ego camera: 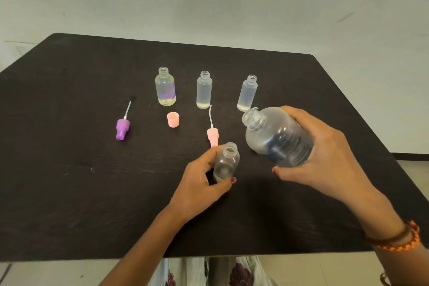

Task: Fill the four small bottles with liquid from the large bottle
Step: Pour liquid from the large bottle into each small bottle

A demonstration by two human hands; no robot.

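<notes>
Tilting the large bottle [277, 137] toward a small uncapped bottle [226, 162], we hold one in each hand over the dark surface [69, 169].
Our right hand [325, 153] wraps its grip around the large bottle, mouth angled left; our left hand [202, 183] pinches the small bottle just beside it. Three more open bottles [165, 87] [204, 90] [248, 93] stand behind, each holding clear liquid, with a purple sprayer [122, 126], pink cap [173, 119] and pink sprayer [212, 133] lying near.
</notes>
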